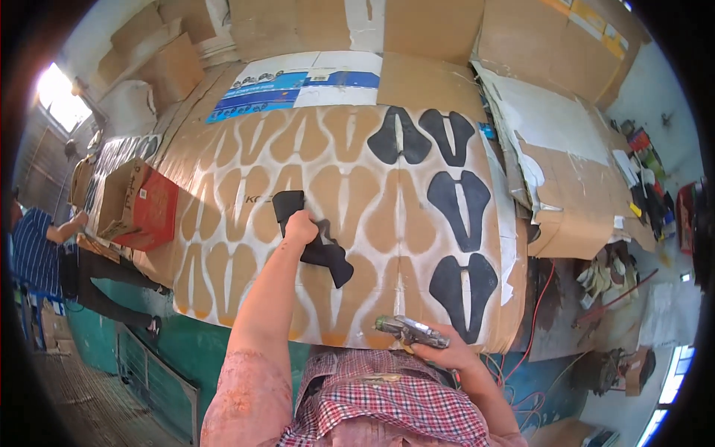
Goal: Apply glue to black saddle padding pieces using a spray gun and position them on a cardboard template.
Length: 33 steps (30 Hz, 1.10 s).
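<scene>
The left arm point(262, 302) is extended, left fingers point(298, 219) curled; the right arm point(489, 395) is bent, right fingers point(434, 353) curled.

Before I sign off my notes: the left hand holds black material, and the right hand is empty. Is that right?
Not quite: the right hand is not empty. The head view shows it holding a spray gun. The left hand does hold black material.
</scene>
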{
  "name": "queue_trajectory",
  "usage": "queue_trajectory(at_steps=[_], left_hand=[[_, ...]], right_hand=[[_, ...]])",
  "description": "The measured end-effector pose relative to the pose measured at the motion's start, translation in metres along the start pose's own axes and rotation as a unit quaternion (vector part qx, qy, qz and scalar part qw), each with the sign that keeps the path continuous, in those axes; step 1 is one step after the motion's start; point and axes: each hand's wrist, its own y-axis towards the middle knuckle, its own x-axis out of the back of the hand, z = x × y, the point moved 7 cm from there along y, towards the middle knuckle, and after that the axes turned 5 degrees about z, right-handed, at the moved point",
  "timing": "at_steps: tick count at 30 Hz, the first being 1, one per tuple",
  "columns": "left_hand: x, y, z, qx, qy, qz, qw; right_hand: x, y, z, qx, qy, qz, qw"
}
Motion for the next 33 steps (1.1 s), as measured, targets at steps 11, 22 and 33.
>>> queue_trajectory(at_steps=[11,22,33], left_hand=[[0.114,-0.147,-0.065,-0.197,-0.528,0.239,0.791],[0.141,-0.191,-0.001,-0.196,-0.602,0.259,0.729],[0.081,-0.153,-0.04,-0.135,-0.639,0.326,0.683]], right_hand=[[-0.077,0.076,0.102,0.313,-0.292,-0.002,0.904],[-0.15,0.111,0.096,0.164,-0.049,0.092,0.981],[-0.1,0.132,0.057,0.168,-0.057,0.1,0.979]])
